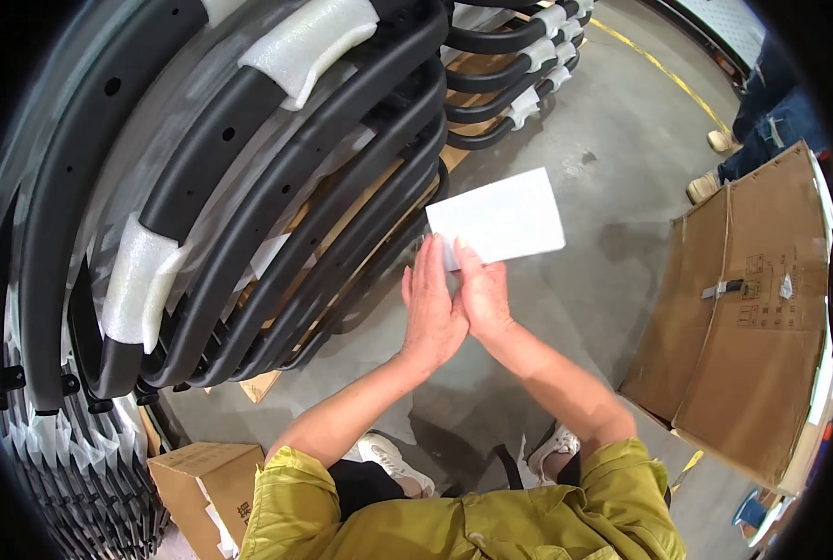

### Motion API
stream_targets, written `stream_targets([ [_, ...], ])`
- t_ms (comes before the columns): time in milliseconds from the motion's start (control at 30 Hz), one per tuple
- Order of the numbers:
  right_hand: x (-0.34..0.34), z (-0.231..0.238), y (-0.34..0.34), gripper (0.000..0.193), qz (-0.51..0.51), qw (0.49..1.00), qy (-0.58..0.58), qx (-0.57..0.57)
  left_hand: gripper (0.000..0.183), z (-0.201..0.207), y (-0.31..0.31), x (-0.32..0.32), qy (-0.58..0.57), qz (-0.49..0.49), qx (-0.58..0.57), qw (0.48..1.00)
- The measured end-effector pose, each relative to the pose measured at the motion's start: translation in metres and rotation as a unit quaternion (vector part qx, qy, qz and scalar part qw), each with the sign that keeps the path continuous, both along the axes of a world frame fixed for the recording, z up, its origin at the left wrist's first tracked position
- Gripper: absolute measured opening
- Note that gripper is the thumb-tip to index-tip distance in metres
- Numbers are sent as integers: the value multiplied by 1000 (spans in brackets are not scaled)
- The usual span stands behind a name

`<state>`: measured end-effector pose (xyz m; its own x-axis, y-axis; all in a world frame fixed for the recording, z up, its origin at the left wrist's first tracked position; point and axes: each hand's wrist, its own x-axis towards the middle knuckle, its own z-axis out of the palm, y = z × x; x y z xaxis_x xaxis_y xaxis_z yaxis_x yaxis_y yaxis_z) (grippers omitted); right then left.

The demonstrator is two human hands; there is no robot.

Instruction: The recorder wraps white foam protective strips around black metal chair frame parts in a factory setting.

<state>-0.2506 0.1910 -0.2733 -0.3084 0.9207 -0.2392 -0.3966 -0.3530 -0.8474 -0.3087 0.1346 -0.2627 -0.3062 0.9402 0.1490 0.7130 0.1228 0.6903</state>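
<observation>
A white rectangular sheet (500, 217) is held out in front of me, its lower left corner between my two hands. Whether it is paper or thin foam I cannot tell. My right hand (485, 294) grips the lower edge, its thumb lying on the sheet's face. Pressed against it, my left hand (430, 313) holds the left end with its fingers straight and close together. Just left of the hands rises a stack of curved black tube frames (286, 191). White foam wraps (314, 45) cover parts of some tubes.
A large cardboard box (724, 317) stands on the right, with another person's legs (776, 121) behind it. More black tubes (491, 79) lie far ahead. At lower left are a small cardboard box (207, 467) and thin black parts (85, 485). A yellow line (664, 70) marks the floor.
</observation>
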Motion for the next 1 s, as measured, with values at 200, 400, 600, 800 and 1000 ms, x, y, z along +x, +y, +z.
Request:
stream_targets([
  [200,-2,10,7,30,-99,967,236,15,55,23,6,-13,-635,121,67,760],
  [400,-17,41,21,35,101,963,231,100,35,21,-27,-63,-674,162,-59,718],
  [600,-7,55,52,33,405,905,34,123,16,77,-113,-92,-365,34,86,926],
  [800,-31,56,24,37,525,843,105,55,28,114,-130,-98,-348,138,-23,927],
  [1000,-25,55,18,32,473,869,142,41,53,75,-91,-79,-500,48,-118,856],
])
